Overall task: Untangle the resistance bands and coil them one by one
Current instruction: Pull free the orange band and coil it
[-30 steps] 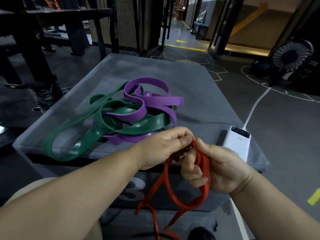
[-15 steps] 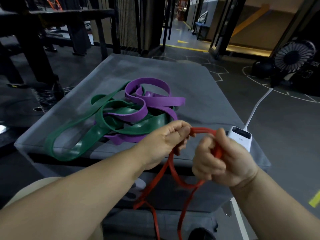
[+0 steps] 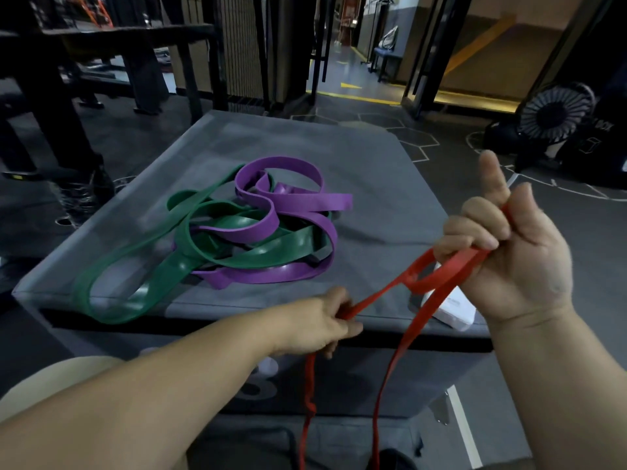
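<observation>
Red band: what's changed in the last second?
The hands pulled apart: the right hand rose rightward, gripping loops of the red band; the left hand dropped toward the near edge of the box, gripping a strand. The green band and purple band stay tangled on the box.

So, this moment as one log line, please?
phase: coiling red band | left hand: grips strand | right hand: holds loop | green band, purple band: tangled

Two tangled bands (image 3: 251, 228) lie on the worktop (image 3: 373, 171), left of centre. A third band (image 3: 441, 276) runs from the left hand (image 3: 315, 323) at the near edge to the right hand (image 3: 515, 252). A fan (image 3: 553, 113) stands far right.
</observation>
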The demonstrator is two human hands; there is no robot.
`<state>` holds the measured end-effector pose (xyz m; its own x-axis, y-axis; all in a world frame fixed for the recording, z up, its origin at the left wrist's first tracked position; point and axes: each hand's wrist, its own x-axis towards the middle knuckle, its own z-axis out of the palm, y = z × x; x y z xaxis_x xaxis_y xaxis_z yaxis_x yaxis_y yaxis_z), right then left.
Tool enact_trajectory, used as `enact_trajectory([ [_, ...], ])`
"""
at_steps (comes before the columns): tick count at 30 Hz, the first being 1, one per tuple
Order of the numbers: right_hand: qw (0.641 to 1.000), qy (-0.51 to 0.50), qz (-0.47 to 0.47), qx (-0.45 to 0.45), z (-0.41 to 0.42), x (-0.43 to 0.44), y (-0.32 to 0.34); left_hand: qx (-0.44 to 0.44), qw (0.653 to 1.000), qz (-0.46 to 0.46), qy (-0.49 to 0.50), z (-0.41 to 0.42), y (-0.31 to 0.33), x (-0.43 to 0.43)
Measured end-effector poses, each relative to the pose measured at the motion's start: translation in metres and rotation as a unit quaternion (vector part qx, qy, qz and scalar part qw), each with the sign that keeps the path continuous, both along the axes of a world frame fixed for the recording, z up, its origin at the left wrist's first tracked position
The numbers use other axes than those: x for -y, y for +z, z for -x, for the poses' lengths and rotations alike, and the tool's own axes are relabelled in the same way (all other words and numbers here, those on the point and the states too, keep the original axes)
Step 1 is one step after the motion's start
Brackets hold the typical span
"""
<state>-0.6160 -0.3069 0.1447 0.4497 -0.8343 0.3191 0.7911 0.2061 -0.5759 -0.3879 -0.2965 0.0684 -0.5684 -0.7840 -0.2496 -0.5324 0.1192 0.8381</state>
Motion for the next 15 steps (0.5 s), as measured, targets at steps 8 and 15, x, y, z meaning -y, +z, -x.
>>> enact_trajectory([
  [8, 0.957, -0.253, 0.036, -0.14, -0.009, -0.013, 0.007, -0.019, 1.0, 0.003, -0.014, 0.002, 0.004, -0.003],
  [15, 0.828, -0.332, 0.057, -0.448, -0.048, -0.018, -0.029, -0.181, 0.978, -0.097, -0.045, 0.0, 0.014, -0.008],
])
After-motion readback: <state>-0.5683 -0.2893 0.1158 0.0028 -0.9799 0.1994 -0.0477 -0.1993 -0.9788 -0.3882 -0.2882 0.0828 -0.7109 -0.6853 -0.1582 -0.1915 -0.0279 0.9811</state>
